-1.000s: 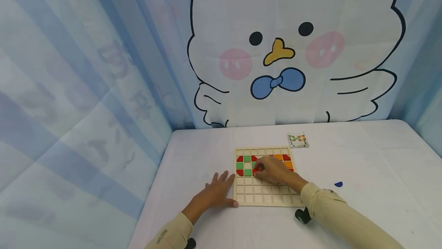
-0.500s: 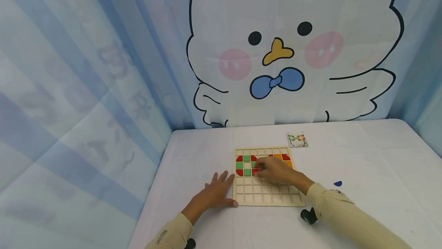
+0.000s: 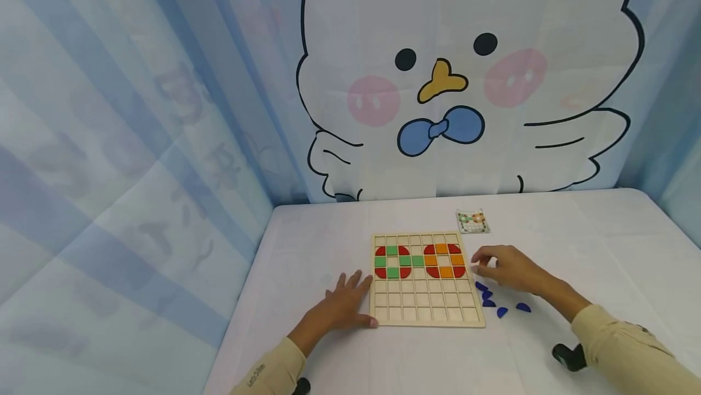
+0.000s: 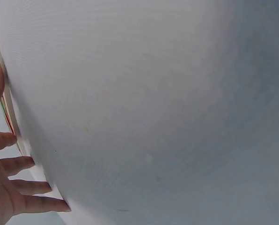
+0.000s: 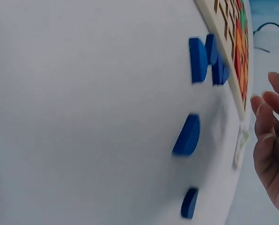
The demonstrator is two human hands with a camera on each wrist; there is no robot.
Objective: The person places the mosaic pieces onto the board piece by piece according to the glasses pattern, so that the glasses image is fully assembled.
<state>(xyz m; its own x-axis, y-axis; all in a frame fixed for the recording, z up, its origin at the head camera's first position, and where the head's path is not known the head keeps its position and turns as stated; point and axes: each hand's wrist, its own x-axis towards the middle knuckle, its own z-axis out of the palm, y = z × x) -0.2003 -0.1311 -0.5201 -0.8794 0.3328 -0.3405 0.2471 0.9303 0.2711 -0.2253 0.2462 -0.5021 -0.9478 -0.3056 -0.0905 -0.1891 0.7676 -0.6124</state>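
A wooden grid board (image 3: 405, 302) lies on the table, with red, green and orange tiles in its upper rows. My left hand (image 3: 346, 304) rests with spread fingers along the board's left edge, its thumb at the near left corner. Just off the board's right edge is my right hand (image 3: 509, 267), fingers loosely bent, with a gap between thumb and index finger (image 5: 263, 117) and nothing in it. Below that hand lie several dark blue, half-round pieces (image 3: 502, 312), some bunched close to the board. A green tile (image 3: 418, 260) joins the two rings of tiles.
A small pattern card (image 3: 473, 222) lies beyond the board's far right corner. The table (image 3: 591, 249) has a white cover, and a curtain (image 3: 438, 170) with a cartoon print hangs behind it. A dark wrist device (image 3: 569, 357) sits under the right sleeve.
My right hand has lifted off the board's middle and moved right, past its edge. The green middle tile and more blue pieces now show. My left hand has stayed put.
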